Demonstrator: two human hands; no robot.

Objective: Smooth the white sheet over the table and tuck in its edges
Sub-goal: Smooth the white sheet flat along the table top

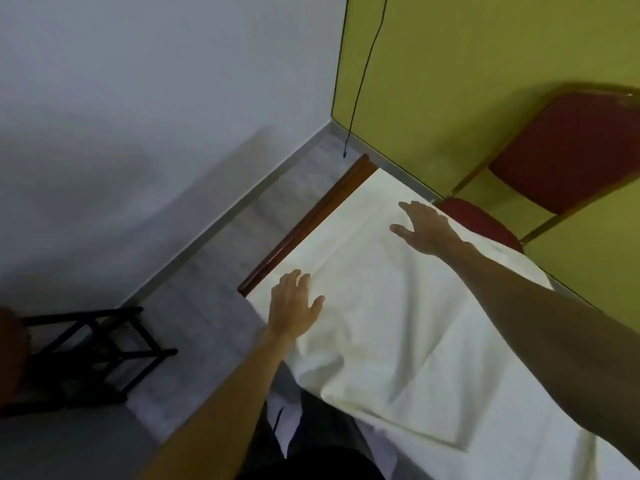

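A white sheet (381, 306) covers a table whose dark wooden edge (311, 223) shows bare along the left side. My left hand (294, 306) lies flat on the sheet near the table's near-left corner, fingers apart, holding nothing. My right hand (424, 225) is stretched out flat over the far part of the sheet, fingers spread, close to the far edge. The sheet's near edge hangs in loose folds toward my body, and creases run across its middle.
A red padded chair (568, 150) stands against the green wall beyond the table's far side. A black folding rack (90, 355) sits on the grey floor at left. A thin black cord (360, 84) hangs down near the wall corner.
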